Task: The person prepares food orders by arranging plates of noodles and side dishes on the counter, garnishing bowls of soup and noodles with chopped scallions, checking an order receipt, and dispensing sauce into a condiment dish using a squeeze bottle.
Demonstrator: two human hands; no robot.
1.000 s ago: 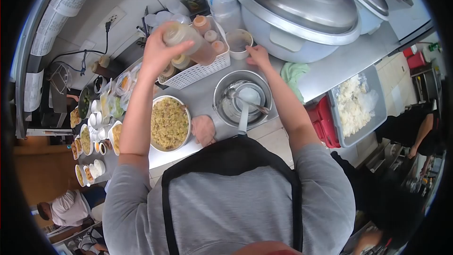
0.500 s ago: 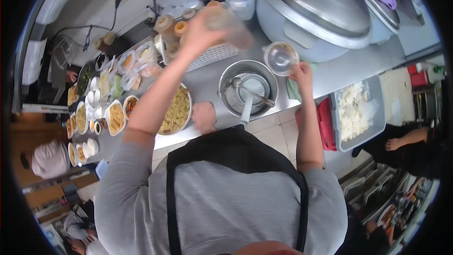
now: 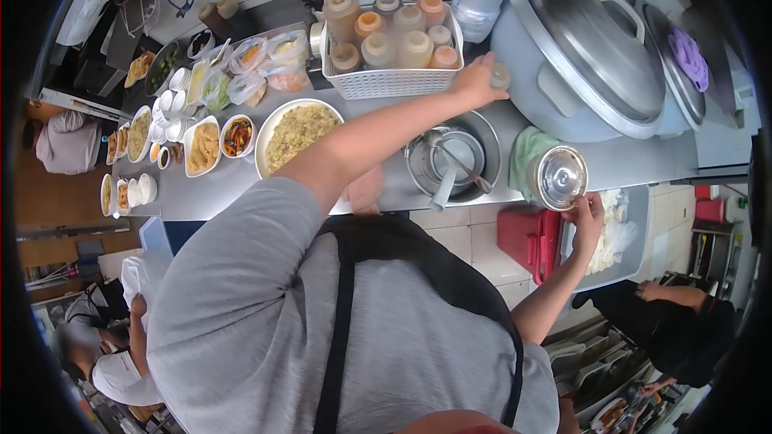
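Note:
My left hand (image 3: 476,85) is closed around a pale squeeze bottle (image 3: 500,75), mostly hidden, between the bottle basket and the big pot. In my right hand (image 3: 587,215), a clear round plastic bowl (image 3: 561,178) is gripped by its rim, tilted beside the counter edge. Behind the bowl lies a green cloth (image 3: 531,153). Below my left forearm stands a metal pot (image 3: 492,138) with a ladle (image 3: 481,182) and a white-handled utensil (image 3: 445,189) inside. A white perforated basket (image 3: 354,87) holds several squeeze bottles with sauces.
A large lidded pot (image 3: 591,32) stands at the back right. Left along the counter are a bowl of fried rice (image 3: 301,135), several food dishes and bagged ingredients (image 3: 285,52). A red bin (image 3: 527,241) and a grey tub of rice (image 3: 635,249) sit below. Co-workers are nearby.
My left hand has moved right, from above the basket to its right end, with the bottle. My right hand has brought the clear bowl right and nearer to me. The view has shifted.

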